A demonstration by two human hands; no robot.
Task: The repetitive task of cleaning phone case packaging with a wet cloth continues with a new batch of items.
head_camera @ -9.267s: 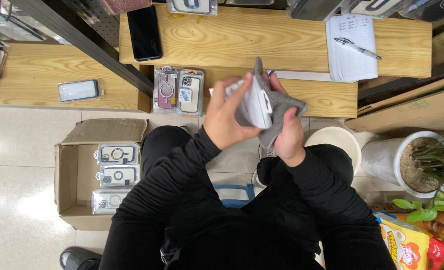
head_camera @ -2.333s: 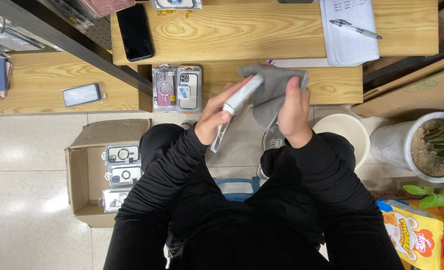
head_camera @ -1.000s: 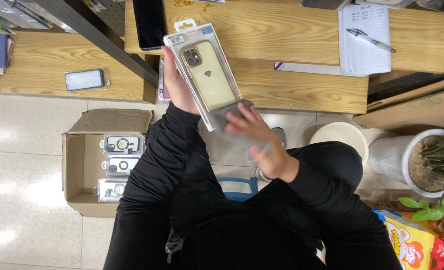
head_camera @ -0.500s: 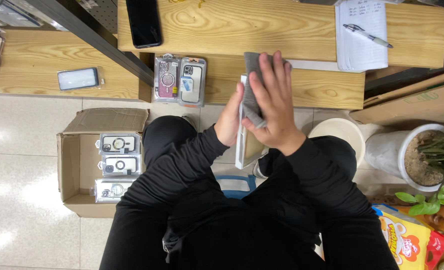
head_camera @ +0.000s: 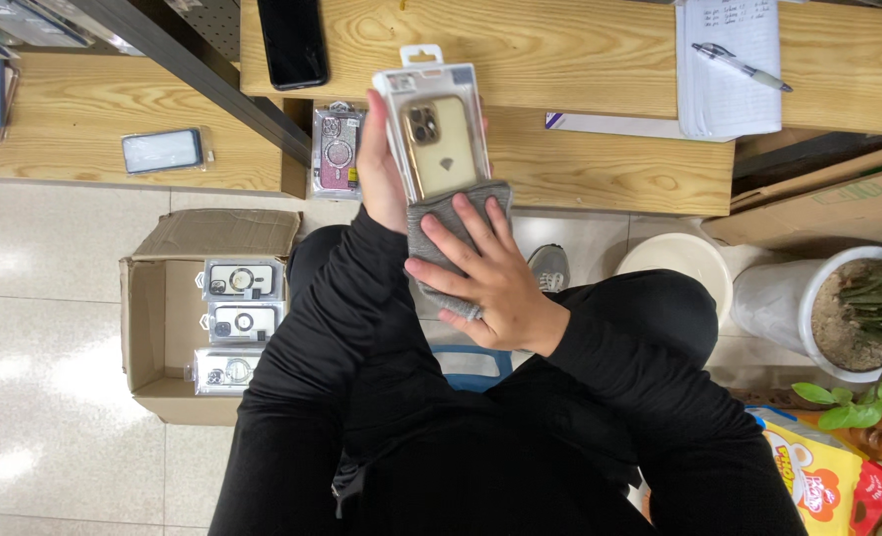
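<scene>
My left hand (head_camera: 381, 169) holds a clear packaged phone case (head_camera: 436, 129) upright by its left edge, its face toward me. My right hand (head_camera: 490, 273) presses a grey cloth (head_camera: 441, 233) flat against the lower part of that package, fingers spread over the cloth. Both sleeves are black. Behind the package, another packaged phone case (head_camera: 337, 154) lies on the wooden shelf (head_camera: 600, 169).
An open cardboard box (head_camera: 158, 318) with three packaged cases stands on the floor at left. A black phone (head_camera: 292, 40), a notepad with pen (head_camera: 729, 65), and a small packaged item (head_camera: 163, 151) lie on the wood. A white bucket (head_camera: 674, 263) and potted plant (head_camera: 843, 308) stand right.
The package has turned from edge-on to face-up and risen in my left hand. My right hand with the cloth has slid down to the package's lower end.
</scene>
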